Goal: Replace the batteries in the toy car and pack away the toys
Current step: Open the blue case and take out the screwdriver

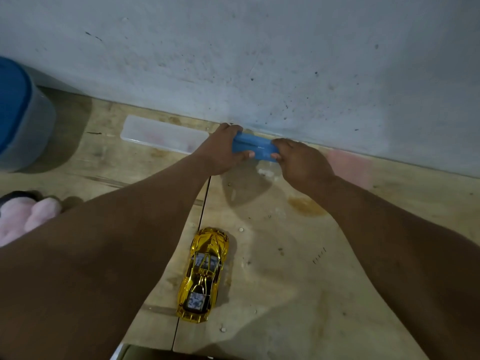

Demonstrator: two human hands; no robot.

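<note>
A shiny gold toy car (204,275) stands on its wheels on the wooden table, nose pointing away from me, between my forearms. At the far edge by the wall, both hands hold a blue oblong object (255,148) that looks like a pair of batteries. My left hand (220,152) grips its left end and my right hand (298,162) pinches its right end. The object is raised a little above the table and casts a shadow below it.
A clear plastic lid or tray (161,136) lies flat against the wall, left of my hands. A blue-lidded clear container (20,115) stands at the far left. A pink fluffy toy (23,216) lies at the left edge. A table seam (200,224) runs toward me.
</note>
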